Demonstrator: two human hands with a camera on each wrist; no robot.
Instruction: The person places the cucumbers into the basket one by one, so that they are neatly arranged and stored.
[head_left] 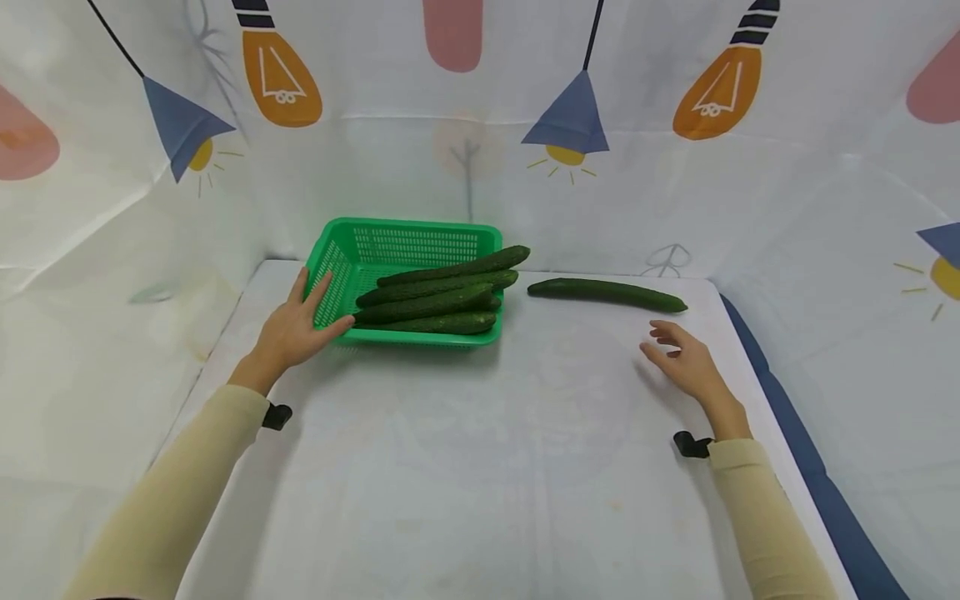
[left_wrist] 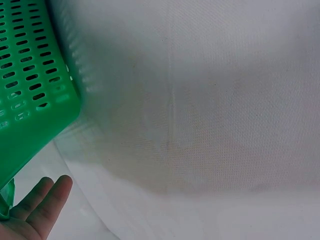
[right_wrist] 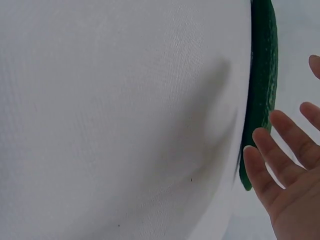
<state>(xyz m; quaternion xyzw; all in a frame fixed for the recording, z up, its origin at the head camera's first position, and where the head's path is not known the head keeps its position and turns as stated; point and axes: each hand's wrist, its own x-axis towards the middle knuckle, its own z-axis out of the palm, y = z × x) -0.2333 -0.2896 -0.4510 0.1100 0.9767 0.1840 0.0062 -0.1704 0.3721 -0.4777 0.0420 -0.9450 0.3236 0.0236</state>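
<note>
A green plastic basket (head_left: pixel 416 335) stands at the back left of the table, holding several dark green cucumbers (head_left: pixel 427 305) whose ends lean over its right rim. My left hand (head_left: pixel 291 335) is at the basket's front left corner, fingers spread and straight, touching the rim. In the left wrist view, two fingertips (left_wrist: pixel 55 195) reach out below the basket wall (left_wrist: pixel 35 95). One single cucumber (head_left: pixel 606 293) lies on the table to the right of the basket. My right hand (head_left: pixel 688 365) hovers just in front of its right end, holding nothing, its fingers (right_wrist: pixel 292 140) loosely bent.
The white-covered table (head_left: pixel 465 467) meets a patterned cloth backdrop (head_left: pixel 390 158) behind the basket. Cloth also hangs on both sides. A dark blue strip (head_left: pixel 795 425) runs along the table's right edge. Small black devices (head_left: pixel 276 416) sit at both wrists.
</note>
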